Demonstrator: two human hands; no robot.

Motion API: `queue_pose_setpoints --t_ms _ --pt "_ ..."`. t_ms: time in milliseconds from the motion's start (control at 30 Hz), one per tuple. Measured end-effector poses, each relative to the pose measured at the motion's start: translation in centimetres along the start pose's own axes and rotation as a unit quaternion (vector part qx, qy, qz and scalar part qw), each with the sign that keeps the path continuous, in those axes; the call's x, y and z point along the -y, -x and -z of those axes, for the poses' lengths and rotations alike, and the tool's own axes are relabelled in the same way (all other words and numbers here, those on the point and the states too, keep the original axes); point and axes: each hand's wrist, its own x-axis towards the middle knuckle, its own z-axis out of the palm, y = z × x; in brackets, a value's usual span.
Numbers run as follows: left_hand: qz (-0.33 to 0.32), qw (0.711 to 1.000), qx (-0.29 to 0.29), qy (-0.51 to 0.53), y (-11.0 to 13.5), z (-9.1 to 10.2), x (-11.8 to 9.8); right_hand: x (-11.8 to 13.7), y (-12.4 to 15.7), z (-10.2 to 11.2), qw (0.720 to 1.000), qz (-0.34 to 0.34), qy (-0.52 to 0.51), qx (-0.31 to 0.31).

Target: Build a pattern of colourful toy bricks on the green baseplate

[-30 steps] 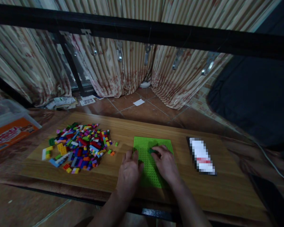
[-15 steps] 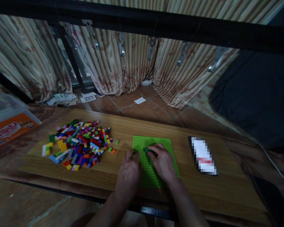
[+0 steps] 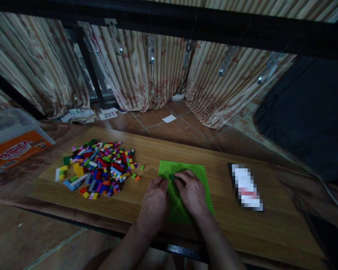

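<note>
A bright green studded baseplate (image 3: 198, 168) lies on the wooden board in front of me. My right hand (image 3: 192, 191) is over it, thumb and forefinger pinching a small dark green toy brick (image 3: 172, 176) close above or on the studs; whether it touches them I cannot tell. My left hand (image 3: 155, 198) rests at the plate's left edge with its fingers drawn together. What its fingertips hold, if anything, is hidden behind the hand. To the left spreads a pile of mixed coloured toy bricks (image 3: 101, 165), with a few loose ones (image 3: 135, 176) between pile and plate.
The wooden board (image 3: 231, 232) carries a dark flat object with a blurred-out surface (image 3: 246, 187) at the right. A clear plastic tub with an orange label (image 3: 19, 148) stands at the far left. Curtains (image 3: 169, 75) and a dark bar (image 3: 169, 22) are beyond the board.
The right hand has shifted slightly left with the dark green brick, nearer to the left hand's fingertips. The whole view has turned a little.
</note>
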Motion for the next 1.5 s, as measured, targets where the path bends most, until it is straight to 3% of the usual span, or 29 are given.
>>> queue_pose_setpoints --t_ms 867,1167,1500 --pt "0.005 1.000 0.018 0.014 0.2 0.7 0.1 -0.9 -0.5 -0.4 0.995 0.058 -0.081 -0.022" --pt "-0.039 0.998 0.024 -0.039 0.5 0.4 -0.1 -0.7 -0.7 -0.4 0.993 0.058 -0.097 -0.017" --pt "-0.050 0.992 -0.006 -0.113 0.3 -0.9 -0.3 -0.8 -0.9 -0.1 0.992 0.057 -0.110 -0.002"
